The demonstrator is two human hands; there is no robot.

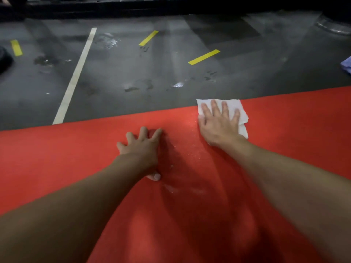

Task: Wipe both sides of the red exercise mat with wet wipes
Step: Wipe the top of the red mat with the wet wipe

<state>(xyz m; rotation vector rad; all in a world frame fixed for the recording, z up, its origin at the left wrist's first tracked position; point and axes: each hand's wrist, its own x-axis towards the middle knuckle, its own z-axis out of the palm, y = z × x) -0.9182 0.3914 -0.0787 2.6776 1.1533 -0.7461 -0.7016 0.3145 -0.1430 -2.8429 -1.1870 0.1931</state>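
Note:
The red exercise mat (57,158) lies flat on the floor and fills the lower half of the view. A white wet wipe (239,109) is spread on the mat at its far edge. My right hand (218,124) presses flat on the wipe with straight, spread fingers. My left hand (142,149) rests on the bare mat to the left of the wipe, its fingers spread. A faint damp streak shows on the mat between the two hands.
Beyond the mat is a dark grey floor (133,73) with a white line (76,76), yellow tape strips (204,57) and wet patches. A blue cloth (346,64) shows at the right edge, a dark object (4,59) at the left edge.

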